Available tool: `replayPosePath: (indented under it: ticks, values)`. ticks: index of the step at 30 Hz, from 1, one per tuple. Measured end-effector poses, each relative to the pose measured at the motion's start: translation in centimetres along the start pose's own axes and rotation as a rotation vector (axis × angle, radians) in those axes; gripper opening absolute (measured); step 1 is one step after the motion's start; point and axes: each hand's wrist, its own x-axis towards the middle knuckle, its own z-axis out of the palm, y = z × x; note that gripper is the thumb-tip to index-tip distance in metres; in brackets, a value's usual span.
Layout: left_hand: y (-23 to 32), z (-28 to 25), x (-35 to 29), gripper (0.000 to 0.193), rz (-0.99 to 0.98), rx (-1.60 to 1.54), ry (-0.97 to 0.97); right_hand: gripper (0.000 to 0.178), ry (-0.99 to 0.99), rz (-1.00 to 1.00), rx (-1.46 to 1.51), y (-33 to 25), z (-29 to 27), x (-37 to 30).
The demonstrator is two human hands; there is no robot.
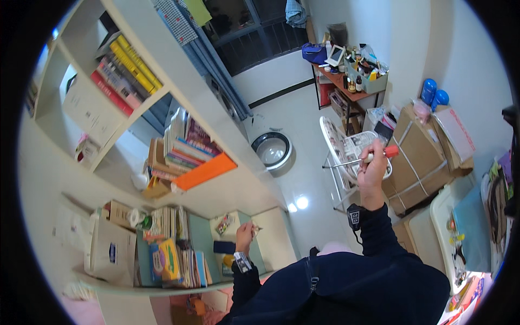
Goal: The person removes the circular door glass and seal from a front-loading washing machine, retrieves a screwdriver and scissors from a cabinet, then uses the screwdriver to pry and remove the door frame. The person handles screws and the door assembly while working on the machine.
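Observation:
My right hand (371, 172) is raised at the right, its fingers wrapped round a screwdriver with a red handle end (391, 151). The thin metal shaft points left, level with a folding chair (338, 135) behind it. Lower down, my left hand (244, 236) is over a pale shelf top (271, 234), its fingers pinched together. A small pale thing pokes out at the fingertips, too small to name. Close by the left hand are a dark phone-like slab (224, 247) and a small colourful packet (225, 223).
At the left stands a white bookcase (214, 122) with books; more books (184, 265) fill the lower compartments. A round basin (271, 150) sits on the floor. Flattened cardboard boxes (414, 162) lean at the right, below a cluttered desk (357, 96).

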Motion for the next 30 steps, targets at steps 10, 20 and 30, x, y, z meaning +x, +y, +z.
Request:
replayPosePath:
  ticks: [10,20,30]
  values:
    - [17.4,18.7,27.2,0.034,0.275,0.263,-0.22,0.031,0.193,-0.283,0.076,7.1,6.4,19.2]
    - [14.0,19.3,50.1,0.033,-0.188,0.084,-0.009,0.034,0.147,-0.052,0.082,18.3,11.8,35.7]
    - [1.9,12.1,69.4,0.035,-0.197,0.22,0.003,0.031,0.219,-0.105,0.027,28.3,19.2,51.4]
